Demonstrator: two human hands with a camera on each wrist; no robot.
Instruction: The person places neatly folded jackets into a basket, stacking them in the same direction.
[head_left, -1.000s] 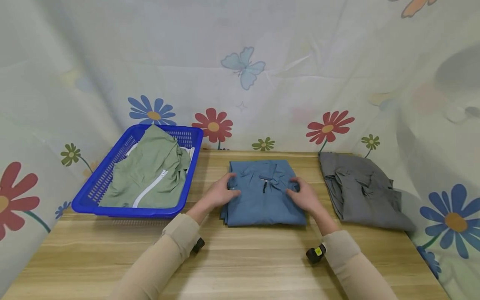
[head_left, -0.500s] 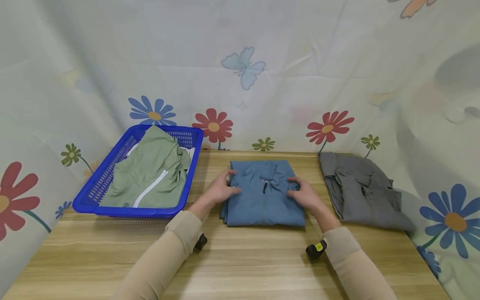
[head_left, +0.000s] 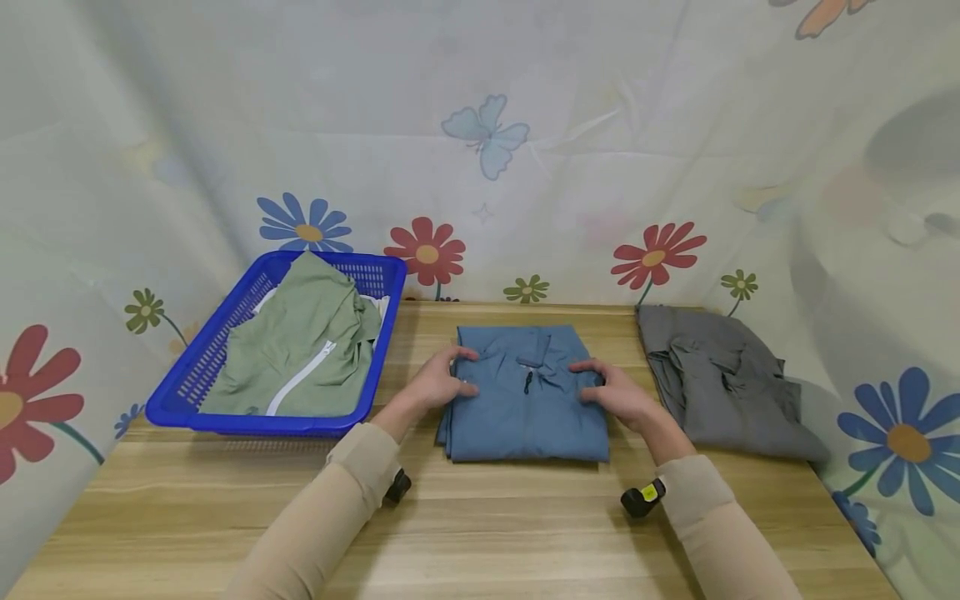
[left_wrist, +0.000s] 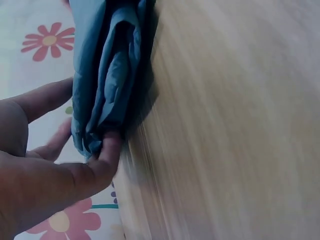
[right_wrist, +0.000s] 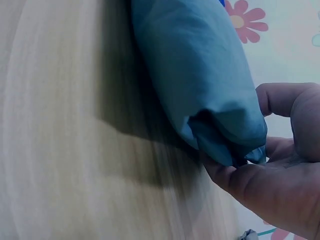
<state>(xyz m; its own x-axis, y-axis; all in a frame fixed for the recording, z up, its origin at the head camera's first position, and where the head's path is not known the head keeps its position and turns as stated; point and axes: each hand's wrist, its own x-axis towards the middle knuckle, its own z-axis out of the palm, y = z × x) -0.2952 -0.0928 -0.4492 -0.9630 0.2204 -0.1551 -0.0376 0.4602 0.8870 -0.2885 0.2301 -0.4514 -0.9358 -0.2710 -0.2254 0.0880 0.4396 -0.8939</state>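
A folded blue jacket [head_left: 525, 425] with a collar and a black zip pull lies in the middle of the head view. My left hand [head_left: 435, 383] grips its left edge, and my right hand [head_left: 628, 400] grips the right edge. Seen from the left wrist, the thumb rests on top of the layered blue cloth [left_wrist: 92, 65] while a finger reaches beneath it. The right wrist view has the blue cloth [right_wrist: 200, 65] likewise pinched between the thumb above and fingers below, with a shadow on the table under it. Some fingertips are hidden by the cloth.
To the left stands a blue plastic basket [head_left: 172, 404] holding a green garment [head_left: 292, 342] with a white zip. A folded grey garment [head_left: 735, 392] lies at the right of the wooden table [head_left: 495, 533]. A flower-printed curtain [head_left: 360, 150] hangs behind.
The blue jacket has shifted slightly toward me, held between both hands. My right hand has moved a little to the right. The basket and grey garment stay where they were.
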